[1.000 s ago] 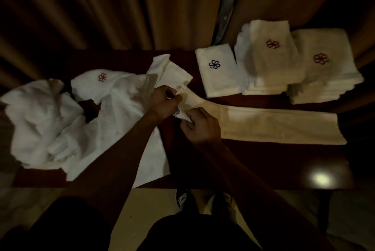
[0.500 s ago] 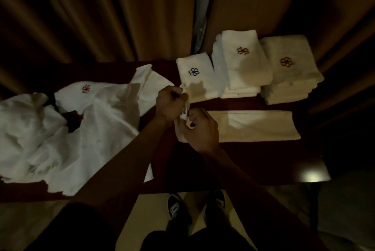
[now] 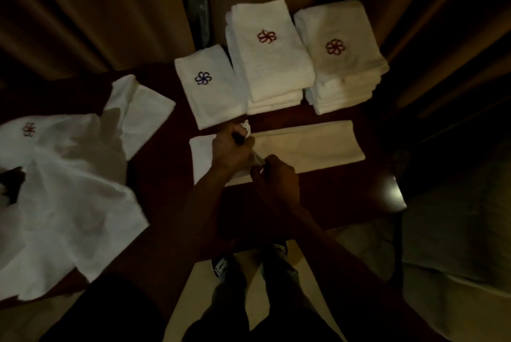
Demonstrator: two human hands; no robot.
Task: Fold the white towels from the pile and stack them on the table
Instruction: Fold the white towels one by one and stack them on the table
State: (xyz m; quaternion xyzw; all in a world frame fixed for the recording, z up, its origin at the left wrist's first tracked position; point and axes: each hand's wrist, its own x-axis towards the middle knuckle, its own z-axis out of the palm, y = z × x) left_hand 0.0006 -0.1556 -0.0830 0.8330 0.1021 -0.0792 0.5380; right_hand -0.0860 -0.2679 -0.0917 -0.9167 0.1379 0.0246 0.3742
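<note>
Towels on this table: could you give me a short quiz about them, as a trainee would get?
1. True or false: the blue-emblem towel lies left of the middle stack and the right stack.
2. The unfolded pile lies: A on the left, B on the right, C on the floor?
3. Which towel do the left hand and right hand grip?
Key: 1 true; 2 A; 3 the long towel in front.

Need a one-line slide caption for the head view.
Left hand and right hand grip one end of the towel on the table; stacks behind, pile at left.
</note>
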